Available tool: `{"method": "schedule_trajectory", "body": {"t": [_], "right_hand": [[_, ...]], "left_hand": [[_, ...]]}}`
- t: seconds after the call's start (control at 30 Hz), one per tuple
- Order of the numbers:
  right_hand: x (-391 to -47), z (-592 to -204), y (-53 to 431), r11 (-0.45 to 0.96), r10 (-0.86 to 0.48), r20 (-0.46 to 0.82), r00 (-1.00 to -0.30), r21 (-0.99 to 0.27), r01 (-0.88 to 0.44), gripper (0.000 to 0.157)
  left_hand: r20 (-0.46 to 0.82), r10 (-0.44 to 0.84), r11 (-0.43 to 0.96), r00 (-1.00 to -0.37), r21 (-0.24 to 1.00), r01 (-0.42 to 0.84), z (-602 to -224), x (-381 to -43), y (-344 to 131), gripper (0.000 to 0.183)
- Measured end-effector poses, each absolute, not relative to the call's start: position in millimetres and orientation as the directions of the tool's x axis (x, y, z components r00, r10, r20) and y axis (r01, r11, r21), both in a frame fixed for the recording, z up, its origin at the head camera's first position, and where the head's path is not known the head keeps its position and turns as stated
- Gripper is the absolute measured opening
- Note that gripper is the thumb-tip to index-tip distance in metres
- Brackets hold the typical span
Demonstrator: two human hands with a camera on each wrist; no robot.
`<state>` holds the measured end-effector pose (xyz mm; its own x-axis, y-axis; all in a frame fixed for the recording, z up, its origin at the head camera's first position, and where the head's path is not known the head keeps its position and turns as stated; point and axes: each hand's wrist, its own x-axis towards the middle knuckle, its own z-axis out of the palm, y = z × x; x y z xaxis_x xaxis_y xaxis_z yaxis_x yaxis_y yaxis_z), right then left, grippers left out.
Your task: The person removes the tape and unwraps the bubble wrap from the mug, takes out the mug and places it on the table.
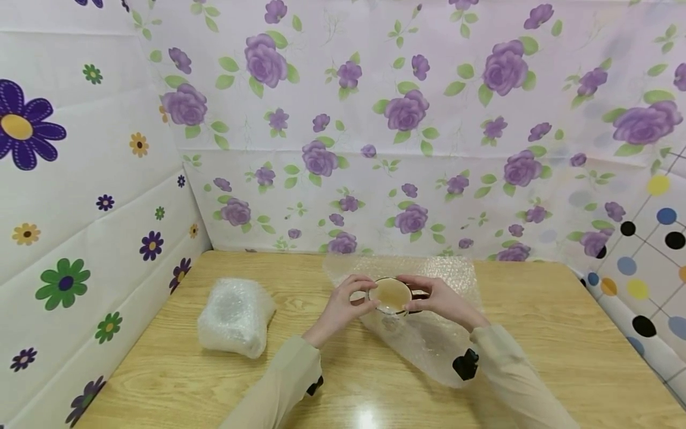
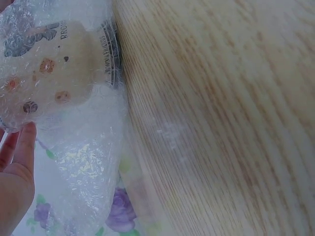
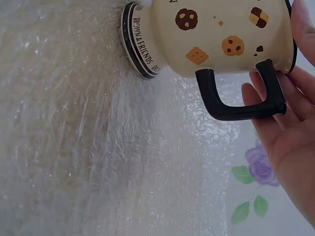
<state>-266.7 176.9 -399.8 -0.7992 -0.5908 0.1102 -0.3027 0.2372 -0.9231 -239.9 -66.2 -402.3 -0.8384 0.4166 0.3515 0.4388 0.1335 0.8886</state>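
Observation:
A cream mug (image 1: 393, 296) with a dark rim stands upright on a sheet of bubble wrap (image 1: 429, 339). Cookie pictures and "BROWN & FRIENDS" lettering on its base show in the right wrist view, along with its black handle (image 3: 216, 112). My left hand (image 1: 347, 301) holds the mug's left side near the rim, thumb and fingers spread around it. From the right, my right hand (image 1: 440, 300) grips the rim beside the handle. Seen from the left wrist, a layer of the clear wrap (image 2: 83, 157) covers the mug's side.
A bundle wrapped in bubble wrap (image 1: 234, 316) sits on the left of the wooden table (image 1: 177, 381). Behind the table hangs a purple-flowered cloth (image 1: 321, 202); patterned cloths also stand at both sides. The wrap sheet reaches the table's back edge.

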Motion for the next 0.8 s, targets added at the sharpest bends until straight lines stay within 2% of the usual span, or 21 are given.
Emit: {"method": "schedule_trajectory", "body": {"t": [0.2, 0.47, 0.8], "right_hand": [[-264, -394, 176, 0.238, -0.584, 0.090, -0.807, -0.931, -0.276, 0.059], [-276, -413, 181, 0.228, -0.566, 0.075, -0.821, -0.943, -0.243, 0.058], [-278, -413, 181, 0.274, -0.557, 0.082, -0.826, -0.921, -0.277, 0.058]], "left_hand": [[0.352, 0.421, 0.126, -0.836, 0.890, 0.438, -401, -240, -65, 0.030], [0.346, 0.430, 0.141, -0.834, 0.887, 0.440, -398, -240, -65, 0.030], [0.322, 0.477, 0.195, -0.818, 0.868, 0.456, -387, -241, -66, 0.037]]}}
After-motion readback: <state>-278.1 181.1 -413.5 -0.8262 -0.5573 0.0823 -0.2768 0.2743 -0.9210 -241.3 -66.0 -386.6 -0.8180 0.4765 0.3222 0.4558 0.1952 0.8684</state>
